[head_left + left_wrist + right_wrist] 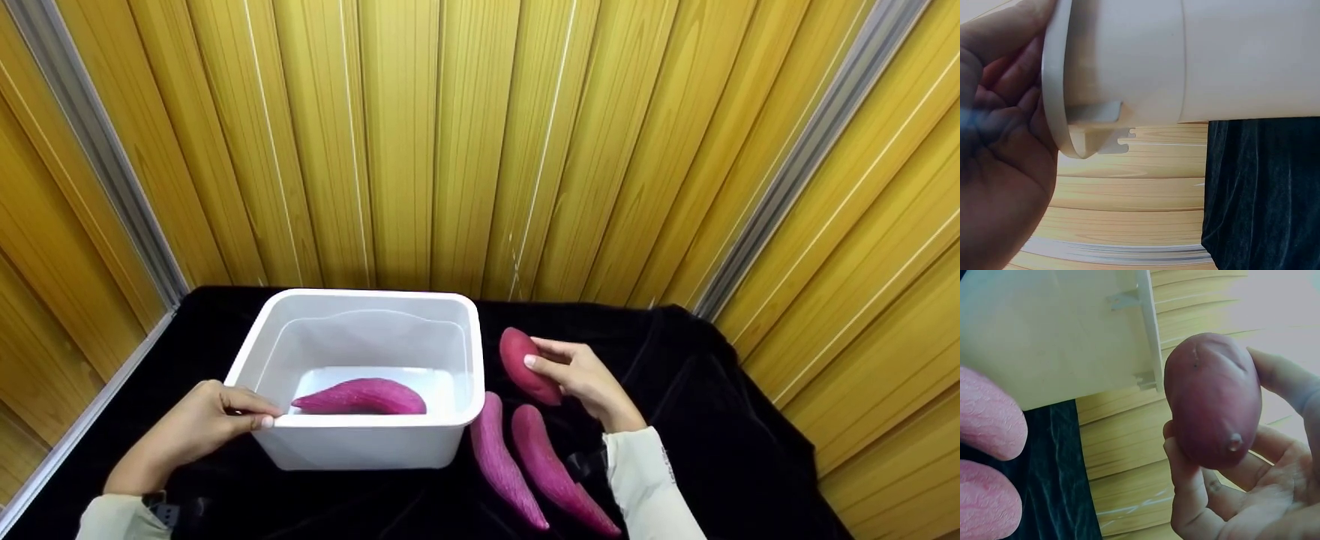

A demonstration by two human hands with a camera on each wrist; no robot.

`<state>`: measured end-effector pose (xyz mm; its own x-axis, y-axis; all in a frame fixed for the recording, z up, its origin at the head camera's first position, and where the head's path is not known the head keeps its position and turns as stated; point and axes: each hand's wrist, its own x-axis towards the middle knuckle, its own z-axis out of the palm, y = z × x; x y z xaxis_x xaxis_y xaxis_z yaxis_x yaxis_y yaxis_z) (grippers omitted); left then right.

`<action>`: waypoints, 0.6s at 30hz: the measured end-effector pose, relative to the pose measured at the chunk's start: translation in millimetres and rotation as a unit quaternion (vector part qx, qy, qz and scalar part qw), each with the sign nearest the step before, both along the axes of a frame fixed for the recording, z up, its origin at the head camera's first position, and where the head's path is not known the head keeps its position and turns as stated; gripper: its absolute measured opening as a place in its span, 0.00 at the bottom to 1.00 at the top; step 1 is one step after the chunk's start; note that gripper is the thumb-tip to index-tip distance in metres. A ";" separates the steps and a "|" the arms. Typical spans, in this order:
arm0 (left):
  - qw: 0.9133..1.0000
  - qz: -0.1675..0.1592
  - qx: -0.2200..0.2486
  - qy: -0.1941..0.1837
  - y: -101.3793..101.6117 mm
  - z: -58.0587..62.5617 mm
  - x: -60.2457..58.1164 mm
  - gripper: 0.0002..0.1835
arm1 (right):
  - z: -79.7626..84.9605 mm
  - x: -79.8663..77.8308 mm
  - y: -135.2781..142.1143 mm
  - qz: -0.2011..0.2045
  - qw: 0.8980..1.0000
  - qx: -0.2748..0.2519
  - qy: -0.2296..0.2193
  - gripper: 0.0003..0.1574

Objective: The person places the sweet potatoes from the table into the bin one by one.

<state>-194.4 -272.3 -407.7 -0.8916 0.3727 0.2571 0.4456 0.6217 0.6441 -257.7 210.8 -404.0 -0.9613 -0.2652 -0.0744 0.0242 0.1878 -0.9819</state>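
Note:
My left hand [199,420] pinches the front left corner of a white plastic bin [360,448], thumb and fingers at its rim. To the right of the bin, my right hand [589,379] holds a smooth reddish sweet potato [525,366] between thumb and fingers. The right wrist view shows this sweet potato [1213,399] raised beside the bin's wall. Inside the bin, a long curved purple sweet potato [367,396] lies on the floor, its lower edge hidden by the front wall.
Two more long purple sweet potatoes, one nearer the bin [499,457] and one nearer my right sleeve [551,465], lie side by side on the black cloth [720,450]. Yellow wood-patterned panels [480,150] wall in the back and both sides.

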 end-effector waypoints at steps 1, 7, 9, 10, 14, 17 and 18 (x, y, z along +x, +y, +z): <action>1.000 -0.001 0.001 0.001 -0.1 -0.1 -0.2 0.04 | 1.3 -0.5 -1.4 0.001 1.000 -0.001 0.000 0.38; 1.000 -0.005 0.003 0.004 -0.5 -0.9 -0.5 0.04 | 10.1 -5.1 -10.3 0.001 1.000 0.001 0.002 0.37; 1.000 -0.001 0.000 0.001 -0.4 -0.3 -0.4 0.04 | 13.8 -6.8 -13.3 0.001 1.000 0.004 0.004 0.37; 1.000 0.002 -0.002 -0.001 -0.3 0.0 -0.4 0.04 | 15.7 -7.6 -14.8 0.001 1.000 0.004 0.005 0.37; 1.000 0.004 -0.005 -0.005 0.0 0.5 -0.4 0.04 | 23.6 -10.1 -20.9 0.004 1.000 0.009 0.013 0.36; 1.000 0.003 -0.006 -0.004 -0.1 0.3 -0.6 0.04 | 28.4 -11.9 -25.8 0.007 1.000 0.010 0.016 0.34; 1.000 0.003 -0.006 -0.003 0.0 0.2 -0.6 0.04 | 29.6 -12.5 -27.3 0.008 1.000 0.011 0.017 0.34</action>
